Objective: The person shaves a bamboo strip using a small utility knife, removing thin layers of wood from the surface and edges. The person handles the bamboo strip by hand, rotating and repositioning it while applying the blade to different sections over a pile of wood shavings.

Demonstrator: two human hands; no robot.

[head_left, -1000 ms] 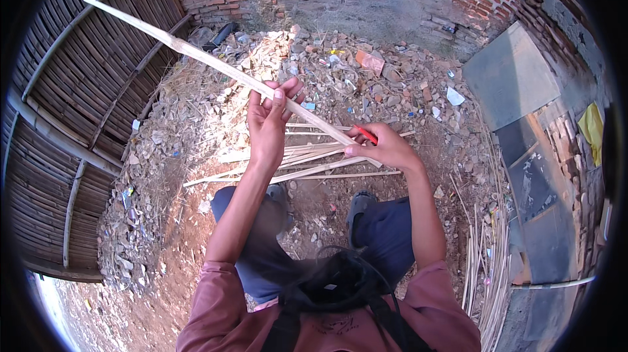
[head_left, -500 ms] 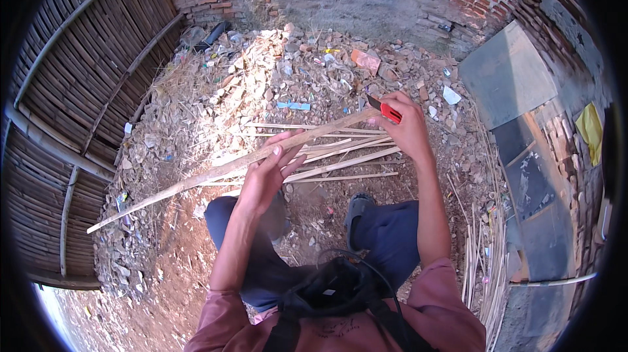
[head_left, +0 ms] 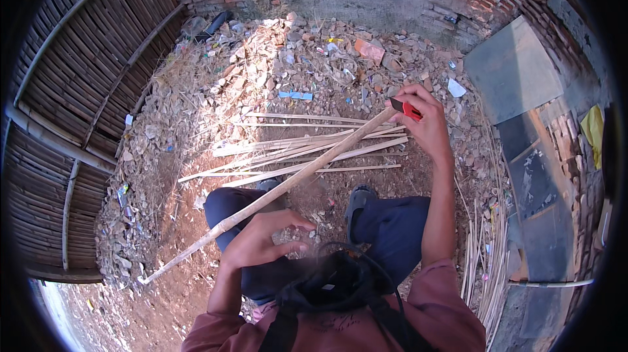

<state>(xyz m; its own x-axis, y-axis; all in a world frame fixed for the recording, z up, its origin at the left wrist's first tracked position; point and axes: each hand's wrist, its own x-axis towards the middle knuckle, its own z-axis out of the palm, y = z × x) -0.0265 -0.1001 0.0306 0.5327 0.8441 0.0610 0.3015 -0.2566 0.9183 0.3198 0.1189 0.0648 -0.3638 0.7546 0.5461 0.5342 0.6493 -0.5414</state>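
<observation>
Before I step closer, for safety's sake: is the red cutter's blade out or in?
Out: a dark blade juts from the red cutter in the right hand, by one end of the long strip.

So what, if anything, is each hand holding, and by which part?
Right hand: utility knife by its red handle, plus bamboo strip by its far end. Left hand: nothing.

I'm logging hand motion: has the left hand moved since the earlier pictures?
Yes: the left hand has moved down the picture and is now below the pile of sticks.
</observation>
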